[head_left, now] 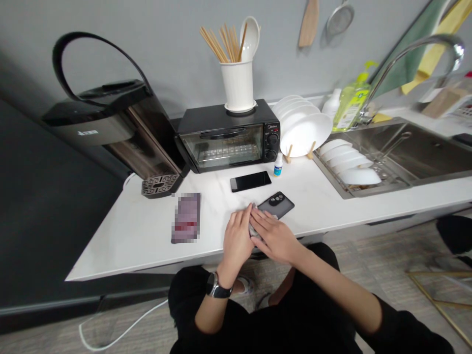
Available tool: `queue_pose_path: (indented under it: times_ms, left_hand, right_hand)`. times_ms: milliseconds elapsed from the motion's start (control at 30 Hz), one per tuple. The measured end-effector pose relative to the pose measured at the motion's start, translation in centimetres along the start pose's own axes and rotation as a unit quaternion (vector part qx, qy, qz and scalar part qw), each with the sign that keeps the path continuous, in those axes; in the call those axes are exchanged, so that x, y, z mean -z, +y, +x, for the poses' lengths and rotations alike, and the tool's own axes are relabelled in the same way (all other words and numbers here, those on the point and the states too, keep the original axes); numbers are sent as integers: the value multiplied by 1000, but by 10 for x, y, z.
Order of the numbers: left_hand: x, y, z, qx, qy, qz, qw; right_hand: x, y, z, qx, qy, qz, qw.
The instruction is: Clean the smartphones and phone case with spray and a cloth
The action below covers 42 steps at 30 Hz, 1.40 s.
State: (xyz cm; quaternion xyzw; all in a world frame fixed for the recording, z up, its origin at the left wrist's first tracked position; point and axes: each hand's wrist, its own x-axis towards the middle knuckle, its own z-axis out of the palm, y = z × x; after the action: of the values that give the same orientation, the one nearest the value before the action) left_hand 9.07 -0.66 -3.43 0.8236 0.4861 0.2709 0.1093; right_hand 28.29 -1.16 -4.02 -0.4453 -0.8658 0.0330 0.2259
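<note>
My left hand (pixel 237 237) and my right hand (pixel 273 235) meet at the counter's front edge, fingertips together. Between and under them is a small grey bundle that looks like a folded cloth (pixel 252 231); most of it is hidden by the fingers. Just beyond my right hand lies a dark grey phone (pixel 282 206), its camera lenses facing up. Farther back, a black phone (pixel 250 181) lies screen up, beside a small white bottle (pixel 278 167) with a blue label. To the left is a flat purplish rectangle (pixel 187 216), blurred by pixelation.
A toaster oven (pixel 228 140) stands behind, with a white utensil holder (pixel 238 83) on top. A tall dark dispenser (pixel 129 132) is at left. White plates (pixel 306 132) in a rack and a sink (pixel 409 181) with bowls (pixel 350 160) and a soap bottle (pixel 350 105) are at right.
</note>
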Motion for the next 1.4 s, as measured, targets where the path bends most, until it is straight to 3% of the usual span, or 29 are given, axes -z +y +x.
queue_pose_path:
  times_ms: [167,300,333,467,600,633,767,900,933,1067,1233,1333,1400]
  left_hand:
    - [-2,1,2,-2,9,11,1000]
    - [-3,1,6,-11,-2,1,1000]
    - [-3,1,6,-11,-3,-1,1000]
    - [-4,0,5,-8,1,0,1000]
    - [-4,0,5,-12,3,2,1000]
    - [-4,0,5,-12,5,1,1000]
    - [-3,3,4,-9,14,0,1000]
    - [-2,4,4,-2,16,5,1000]
    - [-2,4,4,-3,14,4,1000]
    - [-1,4,3,-8,12,-3,1000]
    - [-1,4,2,-8,16,-6,1000]
    - [-1,5,3,-15,10,-3,1000]
    - [0,5,3,-16,4,3,1000]
  right_hand:
    - [3,15,-5,-168,65,-67,981]
    - [1,11,-5,-28,-2,-2,1000]
    - [2,11,-4,-30,-8,-1,1000]
    - [2,18,-3,-161,48,-59,984]
    - [-3,14,-4,-42,2,-21,999]
    - [-4,14,-4,-46,2,-26,999]
    - [-6,16,-5,-200,99,-97,970]
    - [-7,10,-7,-70,32,-66,995]
    - [-6,10,-9,-68,22,-65,995]
    - [-2,16,-13,-213,81,-113,967]
    - [-2,9,-17,-69,29,-61,995]
    - [1,10,-18,-157,80,-94,980]
    - [3,12,-19,-153,80,-97,980]
